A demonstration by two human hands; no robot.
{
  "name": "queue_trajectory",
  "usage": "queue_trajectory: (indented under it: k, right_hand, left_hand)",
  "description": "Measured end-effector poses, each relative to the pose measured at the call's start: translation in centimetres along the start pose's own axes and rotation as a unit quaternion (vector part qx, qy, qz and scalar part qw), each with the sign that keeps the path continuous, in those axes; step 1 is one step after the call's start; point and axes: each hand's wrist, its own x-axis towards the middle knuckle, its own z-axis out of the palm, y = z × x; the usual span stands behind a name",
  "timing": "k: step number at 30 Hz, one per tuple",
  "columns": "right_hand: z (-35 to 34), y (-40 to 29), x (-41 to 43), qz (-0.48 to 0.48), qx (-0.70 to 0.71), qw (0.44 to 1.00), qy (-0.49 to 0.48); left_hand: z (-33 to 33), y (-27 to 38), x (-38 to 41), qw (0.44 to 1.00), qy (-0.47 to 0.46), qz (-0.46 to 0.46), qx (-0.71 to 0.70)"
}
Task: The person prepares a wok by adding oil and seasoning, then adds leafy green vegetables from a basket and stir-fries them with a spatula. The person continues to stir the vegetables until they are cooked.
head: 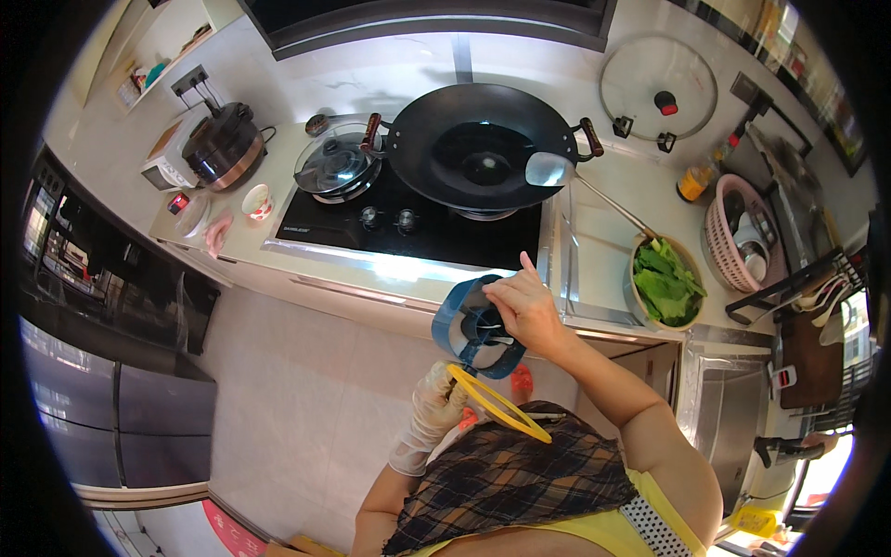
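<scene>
My left hand (433,404), in a clear plastic glove, grips the lower side of a blue divided seasoning container (452,317), whose yellow-rimmed lid (498,404) hangs swung towards my body. White granules and small spoons show in its compartments. My bare right hand (525,310) is at the container's far right rim, fingertips bent over it; whether they pinch a spoon I cannot tell. Beyond both hands a black wok (418,153) stands on the gas hob (334,226) with some liquid at its bottom. A metal spatula (550,170) leans from the wok onto a bowl of leafy greens (665,275).
A glass-lidded pan (337,167) stands left of the wok, near a paper cup (257,202) and a dark electric cooker (224,150). At right are an oil bottle (698,177), a pink basket of dishes (717,230) and a sink (731,411). A glass lid (647,83) hangs on the wall.
</scene>
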Motion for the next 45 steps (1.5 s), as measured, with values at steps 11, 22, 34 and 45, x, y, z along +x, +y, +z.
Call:
queue_trajectory:
  k: [11, 22, 34, 45]
  right_hand:
    - [0.0, 1.3, -1.3, 0.094, 0.104, 0.990, 0.031]
    - [-2.2, 3.6, 0.5, 0.138, 0.118, 0.978, 0.102]
    - [-0.6, 15.9, 13.5, 0.042, -0.271, 0.961, 0.030]
    - [-4.1, 1.7, 4.0, 0.043, 0.011, 0.999, -0.005]
  left_hand:
    - [0.6, -0.8, 0.6, 1.000, 0.010, -0.006, 0.013]
    - [0.3, -2.7, 2.9, 0.988, 0.050, -0.123, -0.082]
    - [1.0, -2.3, 3.1, 0.964, 0.080, -0.154, -0.200]
    - [1.4, -2.6, 3.3, 0.991, 0.079, -0.047, -0.095]
